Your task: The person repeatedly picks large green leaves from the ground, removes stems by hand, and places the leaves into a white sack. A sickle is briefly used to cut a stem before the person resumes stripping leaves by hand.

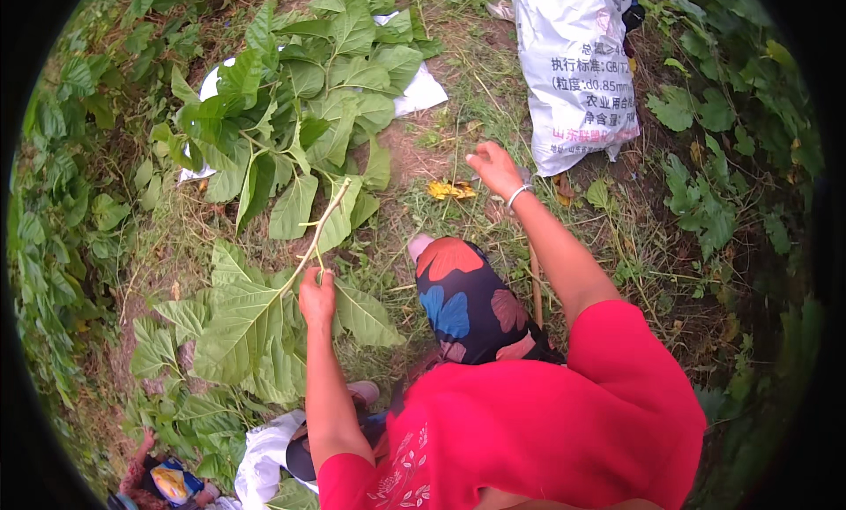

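My left hand (317, 298) is closed round a leafy branch (322, 217) at left of centre. Its pale bare stem slants up and to the right, and broad green leaves (238, 325) hang about the hand. My right hand (495, 169) is held apart from the branch, over the grass, with a pale bracelet at the wrist. Its fingers are curled in, and I cannot make out whether anything is in them. Beyond my left hand lies a heap of cut leafy branches (304, 113), partly on white sheeting (421, 92).
A white printed sack (577, 78) stands at the far right. Leafy plants line the left (66, 210) and right (705, 193) sides. Yellow leaves (451, 190) lie on the grass. White cloth (262, 457) is at the lower left, near another person (145, 482).
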### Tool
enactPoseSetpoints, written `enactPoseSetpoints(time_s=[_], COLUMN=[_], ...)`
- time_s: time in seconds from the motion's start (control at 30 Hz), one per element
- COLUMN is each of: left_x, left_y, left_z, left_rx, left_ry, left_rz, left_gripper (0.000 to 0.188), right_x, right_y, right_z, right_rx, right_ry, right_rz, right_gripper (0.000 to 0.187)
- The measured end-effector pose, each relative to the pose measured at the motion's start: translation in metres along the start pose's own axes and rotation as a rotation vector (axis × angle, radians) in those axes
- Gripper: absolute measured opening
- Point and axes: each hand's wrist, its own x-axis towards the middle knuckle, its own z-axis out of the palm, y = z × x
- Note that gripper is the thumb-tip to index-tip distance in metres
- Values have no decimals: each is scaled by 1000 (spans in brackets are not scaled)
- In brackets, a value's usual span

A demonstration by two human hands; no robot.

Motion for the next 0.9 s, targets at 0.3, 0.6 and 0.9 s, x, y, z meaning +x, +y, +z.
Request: enactPoseSetpoints(time_s=[0.3, 0.6, 0.9], left_x=[35, 21, 15], left_y=[19, 33, 10], left_z=[13, 4, -11], left_rx=[190, 107, 200], left_ry=[-20, 24, 30], left_rz=[-7, -42, -14], left_gripper=[50, 55, 54], right_x=[-168, -194, -193], right_y=[220, 261, 335], right_z=[9, 40, 44], right_rx=[-421, -369, 4], right_ry=[-244, -217, -87], right_rz=[782, 916, 1041], right_gripper=[49, 53, 45])
